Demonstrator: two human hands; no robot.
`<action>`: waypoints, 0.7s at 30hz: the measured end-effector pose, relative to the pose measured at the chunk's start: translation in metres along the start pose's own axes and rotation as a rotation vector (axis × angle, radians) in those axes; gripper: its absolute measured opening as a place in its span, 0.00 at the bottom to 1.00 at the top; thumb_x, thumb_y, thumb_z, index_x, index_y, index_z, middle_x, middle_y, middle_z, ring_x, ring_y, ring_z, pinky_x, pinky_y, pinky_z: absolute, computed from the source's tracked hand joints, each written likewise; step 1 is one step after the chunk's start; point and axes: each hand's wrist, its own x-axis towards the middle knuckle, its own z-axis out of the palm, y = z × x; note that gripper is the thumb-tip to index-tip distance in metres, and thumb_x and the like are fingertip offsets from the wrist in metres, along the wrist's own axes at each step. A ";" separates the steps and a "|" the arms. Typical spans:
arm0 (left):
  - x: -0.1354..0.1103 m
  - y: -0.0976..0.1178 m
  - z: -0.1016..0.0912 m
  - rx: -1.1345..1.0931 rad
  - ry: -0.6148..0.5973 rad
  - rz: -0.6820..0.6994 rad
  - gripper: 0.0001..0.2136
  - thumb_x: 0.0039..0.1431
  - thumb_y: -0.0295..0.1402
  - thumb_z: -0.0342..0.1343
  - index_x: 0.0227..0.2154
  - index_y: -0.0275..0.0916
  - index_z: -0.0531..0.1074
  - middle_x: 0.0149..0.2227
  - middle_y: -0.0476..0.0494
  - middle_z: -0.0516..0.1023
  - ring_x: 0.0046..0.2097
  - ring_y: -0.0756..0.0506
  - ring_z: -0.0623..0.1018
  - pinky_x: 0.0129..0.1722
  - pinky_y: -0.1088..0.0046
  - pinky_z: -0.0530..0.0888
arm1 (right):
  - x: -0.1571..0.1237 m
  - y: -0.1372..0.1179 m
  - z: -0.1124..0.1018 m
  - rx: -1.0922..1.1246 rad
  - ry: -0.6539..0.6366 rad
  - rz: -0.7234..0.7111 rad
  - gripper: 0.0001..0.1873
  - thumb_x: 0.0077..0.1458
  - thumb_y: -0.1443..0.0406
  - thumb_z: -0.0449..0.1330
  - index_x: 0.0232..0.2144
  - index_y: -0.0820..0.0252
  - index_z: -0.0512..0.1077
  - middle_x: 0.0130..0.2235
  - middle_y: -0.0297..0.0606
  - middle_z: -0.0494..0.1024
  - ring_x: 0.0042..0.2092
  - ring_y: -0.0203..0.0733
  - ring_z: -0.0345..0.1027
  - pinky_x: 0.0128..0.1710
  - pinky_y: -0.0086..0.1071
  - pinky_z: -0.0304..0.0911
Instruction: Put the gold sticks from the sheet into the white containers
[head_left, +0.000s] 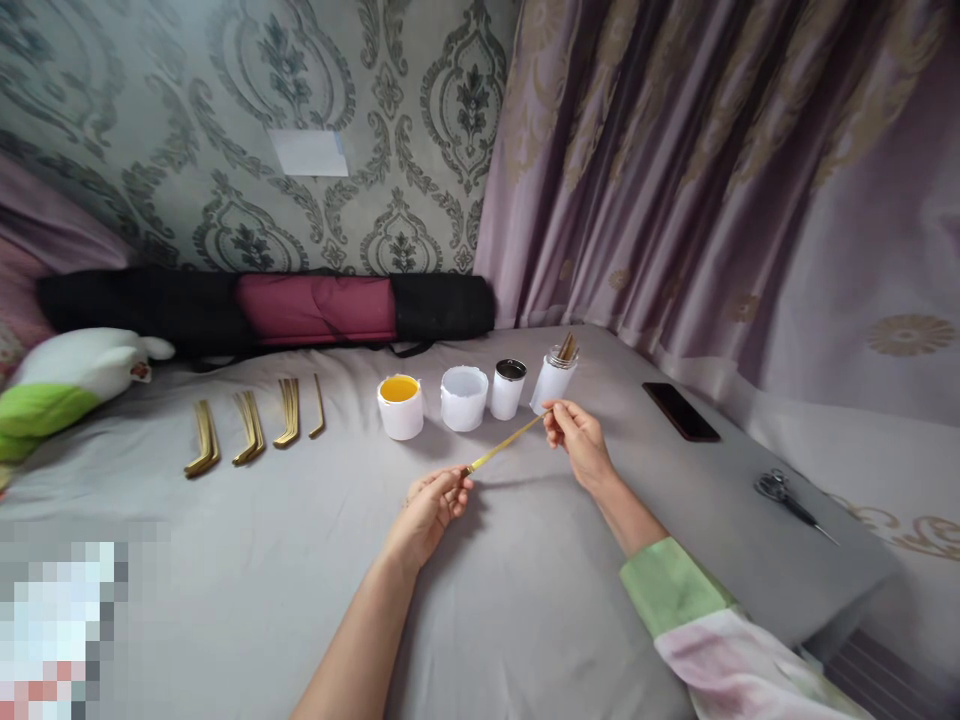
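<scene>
A thin yellowish stick (506, 443) is stretched between both hands above the grey bed sheet (225, 560). My left hand (429, 510) pinches its near end; my right hand (576, 440) pinches its far end. Just behind stand a white cup of yellow liquid (400, 406), a white empty cup (463, 397), a small white can with a dark top (508, 388) and a tilted clear jar (553, 378) holding more sticks.
Several groups of bent golden sticks (251, 428) lie in a row at left. A black phone (680, 411) and scissors (787, 493) lie at right. A black and maroon roll (300, 308) lies along the wall, a plush toy (67, 380) at far left.
</scene>
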 end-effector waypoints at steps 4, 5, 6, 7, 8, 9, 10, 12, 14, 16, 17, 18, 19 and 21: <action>0.000 0.000 0.000 -0.009 0.014 -0.006 0.09 0.47 0.25 0.55 0.34 0.29 0.70 0.26 0.43 0.72 0.23 0.54 0.70 0.22 0.81 0.66 | -0.001 0.000 -0.001 -0.009 -0.010 0.002 0.16 0.47 0.54 0.56 0.32 0.60 0.69 0.25 0.31 0.66 0.22 0.28 0.56 0.19 0.25 0.52; 0.000 0.000 0.000 -0.011 0.013 -0.008 0.09 0.48 0.25 0.55 0.34 0.29 0.70 0.26 0.43 0.72 0.23 0.54 0.70 0.22 0.81 0.67 | -0.001 0.000 -0.001 -0.013 -0.013 0.001 0.16 0.47 0.54 0.56 0.32 0.60 0.69 0.25 0.31 0.66 0.22 0.28 0.56 0.19 0.25 0.52; 0.000 0.000 0.000 -0.014 0.011 -0.009 0.09 0.48 0.25 0.55 0.34 0.29 0.70 0.26 0.42 0.72 0.24 0.54 0.70 0.22 0.81 0.67 | -0.001 0.000 -0.001 -0.019 -0.016 -0.001 0.16 0.47 0.54 0.56 0.32 0.60 0.69 0.25 0.31 0.66 0.22 0.28 0.56 0.19 0.24 0.52; -0.001 0.001 0.000 -0.017 0.009 -0.011 0.09 0.48 0.25 0.55 0.34 0.29 0.71 0.27 0.42 0.72 0.24 0.54 0.70 0.23 0.81 0.67 | -0.001 0.001 -0.002 -0.026 -0.019 -0.004 0.16 0.47 0.54 0.56 0.31 0.60 0.69 0.25 0.31 0.66 0.22 0.28 0.56 0.19 0.24 0.52; -0.001 0.001 0.000 -0.020 0.008 -0.013 0.09 0.48 0.26 0.55 0.34 0.29 0.71 0.27 0.42 0.72 0.24 0.54 0.70 0.23 0.81 0.67 | -0.001 0.001 -0.003 -0.032 -0.021 -0.007 0.16 0.47 0.54 0.56 0.31 0.60 0.69 0.25 0.31 0.66 0.22 0.28 0.56 0.19 0.24 0.52; -0.001 0.001 0.000 -0.022 0.007 -0.014 0.09 0.48 0.26 0.55 0.34 0.29 0.71 0.27 0.42 0.72 0.24 0.54 0.70 0.23 0.81 0.68 | -0.001 0.001 -0.004 -0.037 -0.023 -0.009 0.15 0.48 0.54 0.56 0.31 0.60 0.68 0.25 0.31 0.66 0.22 0.28 0.56 0.19 0.24 0.52; -0.001 0.001 0.000 -0.023 0.003 -0.015 0.10 0.48 0.26 0.56 0.35 0.29 0.71 0.27 0.42 0.72 0.24 0.54 0.70 0.24 0.81 0.68 | -0.001 0.001 -0.004 -0.040 -0.025 -0.011 0.15 0.48 0.54 0.55 0.31 0.60 0.68 0.25 0.31 0.66 0.22 0.28 0.56 0.19 0.24 0.52; -0.002 0.002 -0.001 -0.020 -0.009 -0.018 0.10 0.48 0.27 0.56 0.35 0.29 0.71 0.28 0.42 0.72 0.25 0.54 0.70 0.24 0.81 0.68 | 0.000 0.000 -0.006 -0.043 -0.023 -0.015 0.15 0.48 0.54 0.56 0.30 0.60 0.68 0.24 0.31 0.65 0.22 0.28 0.55 0.19 0.24 0.52; -0.002 0.003 -0.001 -0.019 -0.026 -0.020 0.10 0.48 0.28 0.56 0.35 0.29 0.72 0.28 0.42 0.72 0.25 0.54 0.70 0.25 0.81 0.68 | 0.000 -0.003 -0.008 -0.049 -0.013 -0.020 0.15 0.47 0.54 0.56 0.30 0.60 0.68 0.24 0.30 0.65 0.22 0.28 0.55 0.18 0.24 0.53; -0.002 0.004 -0.001 -0.029 -0.027 -0.020 0.10 0.48 0.28 0.56 0.35 0.29 0.72 0.28 0.43 0.72 0.25 0.55 0.70 0.25 0.81 0.68 | 0.001 -0.007 -0.010 -0.058 0.002 -0.026 0.15 0.47 0.54 0.56 0.30 0.60 0.68 0.24 0.30 0.65 0.22 0.28 0.56 0.18 0.24 0.53; -0.002 0.004 -0.002 -0.039 -0.023 -0.018 0.10 0.48 0.28 0.56 0.35 0.29 0.72 0.28 0.43 0.72 0.25 0.55 0.70 0.25 0.81 0.69 | 0.001 -0.010 -0.012 -0.062 0.012 -0.029 0.15 0.47 0.54 0.56 0.30 0.60 0.68 0.23 0.30 0.65 0.22 0.28 0.56 0.18 0.24 0.53; -0.002 0.004 -0.002 -0.052 -0.018 -0.016 0.10 0.48 0.28 0.56 0.35 0.29 0.72 0.28 0.43 0.72 0.25 0.55 0.70 0.25 0.81 0.69 | 0.001 -0.013 -0.014 -0.065 0.022 -0.032 0.15 0.47 0.54 0.56 0.30 0.61 0.68 0.23 0.30 0.65 0.22 0.28 0.56 0.18 0.24 0.53; -0.002 0.004 -0.003 -0.066 -0.013 -0.015 0.10 0.49 0.28 0.56 0.35 0.29 0.72 0.27 0.44 0.72 0.25 0.55 0.70 0.26 0.81 0.69 | 0.002 -0.016 -0.017 -0.069 0.032 -0.036 0.15 0.47 0.54 0.56 0.30 0.61 0.68 0.23 0.30 0.65 0.21 0.28 0.56 0.19 0.24 0.53; -0.001 0.004 -0.005 -0.096 -0.005 -0.012 0.10 0.49 0.27 0.56 0.35 0.30 0.72 0.28 0.44 0.72 0.25 0.55 0.70 0.25 0.81 0.69 | 0.004 -0.022 -0.023 -0.071 0.058 -0.049 0.15 0.47 0.54 0.57 0.29 0.60 0.68 0.23 0.30 0.65 0.22 0.28 0.56 0.19 0.24 0.53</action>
